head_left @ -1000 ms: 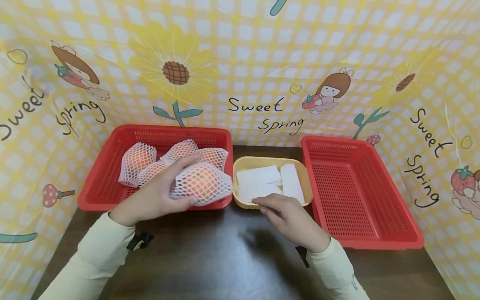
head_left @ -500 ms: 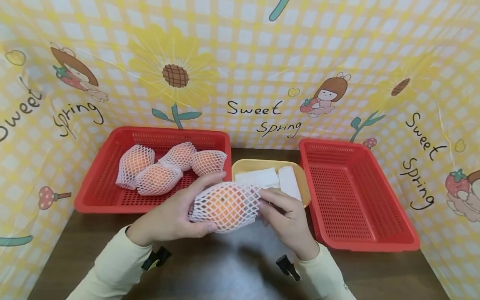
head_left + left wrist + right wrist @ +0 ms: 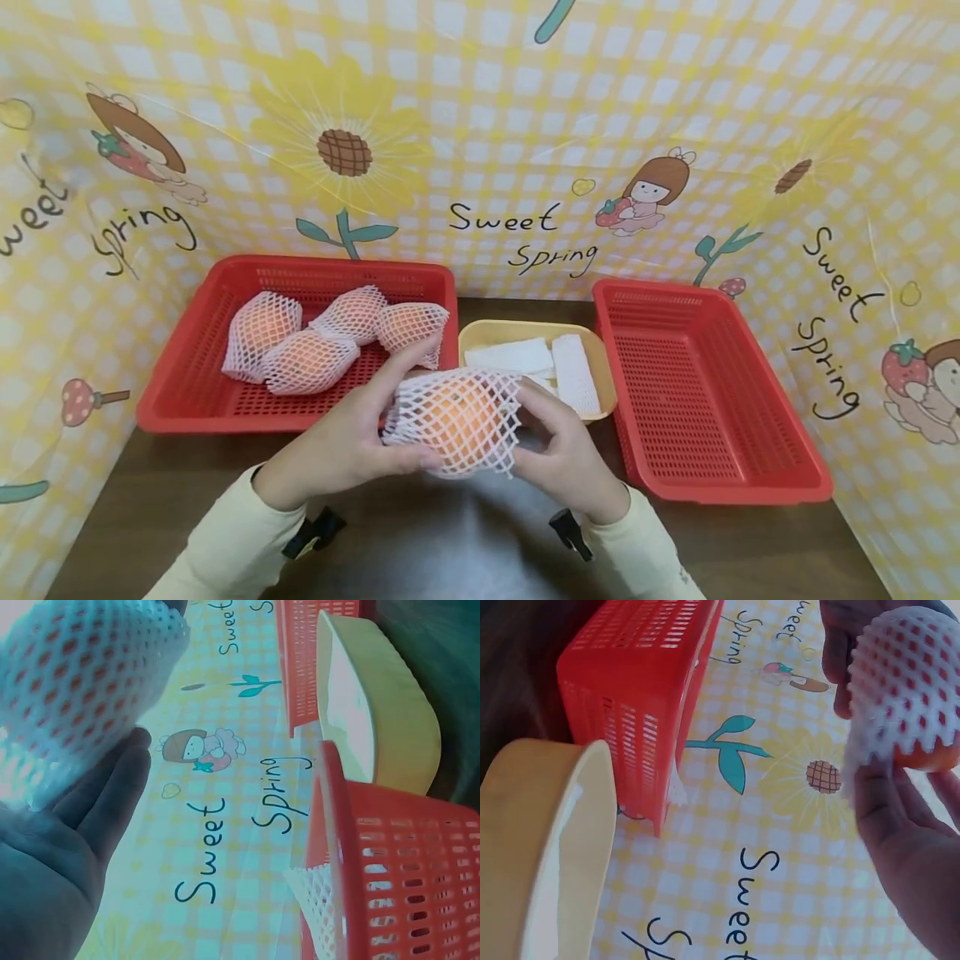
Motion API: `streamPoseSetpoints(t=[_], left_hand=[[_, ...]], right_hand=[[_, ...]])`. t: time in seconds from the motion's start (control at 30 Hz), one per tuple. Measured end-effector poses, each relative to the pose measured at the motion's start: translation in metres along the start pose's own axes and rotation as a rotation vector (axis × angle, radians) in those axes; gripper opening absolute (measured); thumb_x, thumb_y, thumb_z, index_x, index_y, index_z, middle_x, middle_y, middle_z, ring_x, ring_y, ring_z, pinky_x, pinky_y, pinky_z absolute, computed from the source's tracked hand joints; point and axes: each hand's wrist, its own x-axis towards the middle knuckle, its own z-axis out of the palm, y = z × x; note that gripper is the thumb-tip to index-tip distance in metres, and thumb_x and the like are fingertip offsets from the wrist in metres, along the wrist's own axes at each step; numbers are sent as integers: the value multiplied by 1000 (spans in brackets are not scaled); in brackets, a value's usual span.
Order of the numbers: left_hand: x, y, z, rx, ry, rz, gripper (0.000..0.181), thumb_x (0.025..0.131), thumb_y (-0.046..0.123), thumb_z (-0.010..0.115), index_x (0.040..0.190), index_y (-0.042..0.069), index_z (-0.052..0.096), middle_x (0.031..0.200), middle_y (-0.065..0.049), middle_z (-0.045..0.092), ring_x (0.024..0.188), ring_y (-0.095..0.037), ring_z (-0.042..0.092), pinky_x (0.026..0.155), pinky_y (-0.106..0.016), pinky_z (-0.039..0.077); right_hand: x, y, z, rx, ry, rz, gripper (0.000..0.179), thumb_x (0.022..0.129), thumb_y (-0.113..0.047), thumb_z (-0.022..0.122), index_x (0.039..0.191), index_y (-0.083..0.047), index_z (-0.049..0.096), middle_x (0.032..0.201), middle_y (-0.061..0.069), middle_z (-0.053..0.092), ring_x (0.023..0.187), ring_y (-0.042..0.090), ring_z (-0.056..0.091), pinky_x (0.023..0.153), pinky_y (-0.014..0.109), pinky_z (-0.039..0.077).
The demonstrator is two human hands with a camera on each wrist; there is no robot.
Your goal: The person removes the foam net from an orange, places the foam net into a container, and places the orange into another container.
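Both hands hold a round orange-coloured fruit (image 3: pixel 459 421) in a white foam net (image 3: pixel 495 385), above the table in front of the baskets. My left hand (image 3: pixel 341 442) grips the netted fruit from the left, thumb in front and a finger over the back. At the net's right end, my right hand (image 3: pixel 573 467) pinches the rim, which stands wider there. Bare orange skin shows below that rim in the right wrist view, beside the fingers (image 3: pixel 877 802). Some right fingertips are hidden behind the net in the head view.
A red basket (image 3: pixel 168 408) at the left holds several netted fruits (image 3: pixel 309 360). Behind the hands, a yellow tray (image 3: pixel 606 379) contains flat white foam nets (image 3: pixel 576 375). Another red basket (image 3: pixel 693 400) stands at the right. Patterned cloth (image 3: pixel 480 125) surrounds the brown table (image 3: pixel 420 550).
My left hand has brought the netted fruit out from over the left basket, rightward and nearer. My right hand has left the tray and taken hold of the net's right end, which has widened.
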Motion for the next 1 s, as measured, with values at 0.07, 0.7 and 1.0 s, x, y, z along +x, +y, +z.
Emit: streamPoseSetpoints(t=[0.07, 0.7, 1.0], left_hand=[[-1, -1, 2, 16, 4, -16, 104, 81, 24, 87, 159, 38, 20, 139, -1, 53, 120, -19, 54, 100, -35, 45], [-1, -6, 8, 107, 308, 188, 41, 82, -8, 79, 117, 12, 73, 114, 1, 73, 94, -11, 66, 75, -18, 51], [-18, -12, -12, 198, 384, 120, 44, 79, -9, 81, 116, 15, 73, 108, 3, 71, 72, -8, 54, 54, -21, 43]], right_hand=[[2, 0, 1, -118, -31, 15, 54, 83, 2, 74, 134, -2, 58, 130, 11, 58, 117, 24, 55, 93, 37, 51], [-2, -9, -5, -187, 41, 172, 81, 68, -3, 82, 138, -13, 42, 133, 5, 54, 116, 26, 54, 97, 36, 47], [2, -22, -47, -343, 132, 217, 79, 72, -9, 90, 137, -14, 46, 130, 1, 57, 112, 21, 58, 88, 36, 52]])
